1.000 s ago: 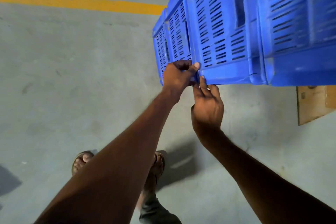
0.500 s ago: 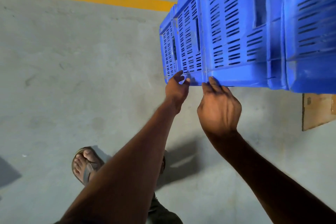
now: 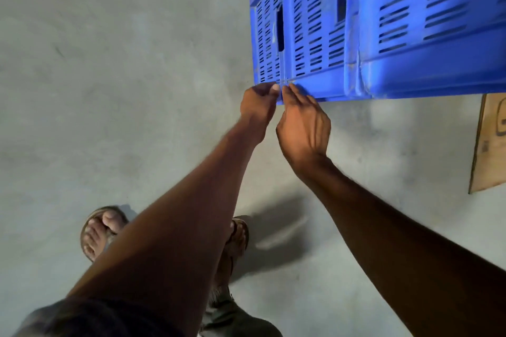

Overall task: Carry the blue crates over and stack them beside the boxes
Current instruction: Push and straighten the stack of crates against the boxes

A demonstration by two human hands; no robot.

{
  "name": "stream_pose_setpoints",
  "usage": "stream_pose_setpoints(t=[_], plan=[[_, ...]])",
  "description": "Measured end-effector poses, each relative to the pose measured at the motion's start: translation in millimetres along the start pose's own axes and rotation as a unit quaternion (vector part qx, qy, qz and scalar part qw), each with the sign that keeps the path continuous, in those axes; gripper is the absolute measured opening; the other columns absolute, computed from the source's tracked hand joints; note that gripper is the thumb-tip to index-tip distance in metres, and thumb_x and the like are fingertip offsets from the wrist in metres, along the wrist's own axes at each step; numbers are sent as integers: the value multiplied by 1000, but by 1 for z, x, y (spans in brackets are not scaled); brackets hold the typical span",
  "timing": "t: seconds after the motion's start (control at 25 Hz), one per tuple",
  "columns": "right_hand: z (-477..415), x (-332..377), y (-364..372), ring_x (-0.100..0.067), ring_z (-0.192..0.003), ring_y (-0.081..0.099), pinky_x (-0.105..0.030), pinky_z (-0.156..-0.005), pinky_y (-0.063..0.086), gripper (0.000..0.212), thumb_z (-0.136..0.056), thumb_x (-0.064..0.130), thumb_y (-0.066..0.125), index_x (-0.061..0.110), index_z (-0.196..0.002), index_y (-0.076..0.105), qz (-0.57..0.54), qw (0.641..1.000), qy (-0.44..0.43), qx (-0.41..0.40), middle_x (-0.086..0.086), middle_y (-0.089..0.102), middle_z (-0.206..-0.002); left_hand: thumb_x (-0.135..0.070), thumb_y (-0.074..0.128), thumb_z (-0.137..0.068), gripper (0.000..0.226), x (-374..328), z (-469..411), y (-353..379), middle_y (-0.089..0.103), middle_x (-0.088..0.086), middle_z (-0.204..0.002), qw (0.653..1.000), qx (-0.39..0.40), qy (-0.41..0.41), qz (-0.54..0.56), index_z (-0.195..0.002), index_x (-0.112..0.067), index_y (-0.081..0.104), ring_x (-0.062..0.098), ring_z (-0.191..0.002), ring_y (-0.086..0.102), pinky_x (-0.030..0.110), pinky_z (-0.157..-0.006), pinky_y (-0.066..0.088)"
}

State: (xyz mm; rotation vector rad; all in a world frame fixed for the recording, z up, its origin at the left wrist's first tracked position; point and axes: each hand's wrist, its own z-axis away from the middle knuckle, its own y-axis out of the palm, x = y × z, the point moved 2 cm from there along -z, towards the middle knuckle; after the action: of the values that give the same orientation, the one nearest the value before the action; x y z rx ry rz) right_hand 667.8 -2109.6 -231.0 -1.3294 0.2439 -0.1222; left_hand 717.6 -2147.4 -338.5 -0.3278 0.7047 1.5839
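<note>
Reaching forward with both arms, I had my hands side by side at the near lower corner of the stack of blue slotted plastic crates (image 3: 383, 24). My left hand (image 3: 257, 107) was curled, its fingers (image 3: 269, 88) pressed together with the thumb tip against the crate's bottom edge; whether anything was pinched between them I could not tell. My right hand (image 3: 304, 128) lay just beside the left one, its fingers (image 3: 294, 91) held loosely together and extended, the tips touching the smooth blue rim just beyond them. The palm faced away from me, so I could not tell how much of the edge was gripped.

The crates rose beyond and to the right of my fingers, nested closely one against another, their ventilated walls and dark handle openings facing me. Their lowest edge ran rightward from my fingertips.

Far to the right of my right hand, a flat brown cardboard piece (image 3: 490, 142) lay against the grey concrete floor (image 3: 109, 90), partly under the blue stack's edge. Below my arms, nearer to me than my fingers, my left foot in a brown sandal (image 3: 98, 232) stood on the floor, and the other sandal (image 3: 239, 232) showed just behind my left forearm.
</note>
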Motion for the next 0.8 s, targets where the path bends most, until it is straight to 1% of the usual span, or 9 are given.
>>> stream_pose_setpoints(t=[0.08, 0.16, 0.28, 0.36, 0.48, 0.56, 0.64, 0.76, 0.8], plan=[[-7, 1, 16, -25, -124, 59, -34, -96, 48, 63, -93, 5, 51, 20, -153, 37, 16, 999, 36, 31, 3, 38, -158, -25, 63, -99, 14, -4, -12, 7, 72, -2, -87, 999, 28, 12, 22, -105, -18, 73, 12, -83, 66, 31, -83, 54], [-8, -1, 29, -24, -117, 62, -34, -91, 49, 68, -92, 6, 50, 22, -155, 30, 31, 997, 57, 42, 8, 28, -162, -25, 64, -99, 18, -4, -21, 12, 72, 0, -89, 999, 25, 16, 20, -111, -15, 72, 13, -81, 67, 29, -78, 57], [-6, -3, 44, -24, -114, 63, -34, -90, 49, 72, -90, 4, 51, 21, -156, 28, 23, 996, 50, 65, 9, 23, -164, -21, 67, -97, 15, -5, -30, 13, 70, 6, -85, 999, 14, -10, 34, -106, -10, 72, 12, -67, 64, 21, -55, 54], [-7, -2, 48, -26, -113, 64, -35, -91, 49, 72, -89, 4, 52, 20, -155, 29, 13, 997, 48, 53, 5, 26, -163, -20, 69, -95, 11, -7, -33, 8, 68, 7, -81, 999, 21, -9, 28, -94, -10, 70, 11, -63, 62, 18, -50, 51], [-9, 0, 46, -30, -110, 64, -38, -90, 50, 65, -90, 5, 52, 19, -152, 36, 6, 998, 40, 45, 0, 36, -159, -36, 73, -91, 28, -10, -33, 5, 66, 5, -71, 999, 28, 20, 5, -82, -10, 67, 13, -60, 62, 21, -52, 52], [-9, 0, 45, -33, -100, 68, -39, -82, 53, 55, -88, 4, 53, 16, -142, 49, 11, 999, 36, 30, -8, 54, -144, -46, 76, -86, 37, -16, -33, 7, 66, 4, -69, 999, 28, 12, -10, -78, -11, 65, 16, -61, 63, 23, -53, 53], [-11, 0, 41, -35, -85, 69, -38, -72, 53, 48, -84, 1, 54, 13, -130, 60, 5, 999, 41, 14, -14, 67, -122, -47, 77, -84, 38, -22, -38, 7, 69, 7, -76, 999, 23, 3, -43, -77, -12, 64, 19, -66, 66, 25, -54, 56], [-12, 2, 38, -34, -78, 68, -35, -66, 52, 37, -82, 0, 55, 11, -116, 66, -7, 999, 43, 11, -15, 72, -105, -48, 75, -84, 39, -29, -40, 7, 68, 6, -76, 994, 3, 14, -106, -73, -13, 62, 22, -68, 67, 36, -61, 64], [-11, 2, 38, -32, -78, 68, -35, -66, 51, 33, -84, 1, 55, 11, -113, 67, -8, 999, 42, 10, -14, 72, -100, -50, 74, -84, 40, -26, -41, 7, 66, 3, -73, 993, 1, 19, -120, -71, -15, 61, 21, -67, 65, 37, -64, 64]])
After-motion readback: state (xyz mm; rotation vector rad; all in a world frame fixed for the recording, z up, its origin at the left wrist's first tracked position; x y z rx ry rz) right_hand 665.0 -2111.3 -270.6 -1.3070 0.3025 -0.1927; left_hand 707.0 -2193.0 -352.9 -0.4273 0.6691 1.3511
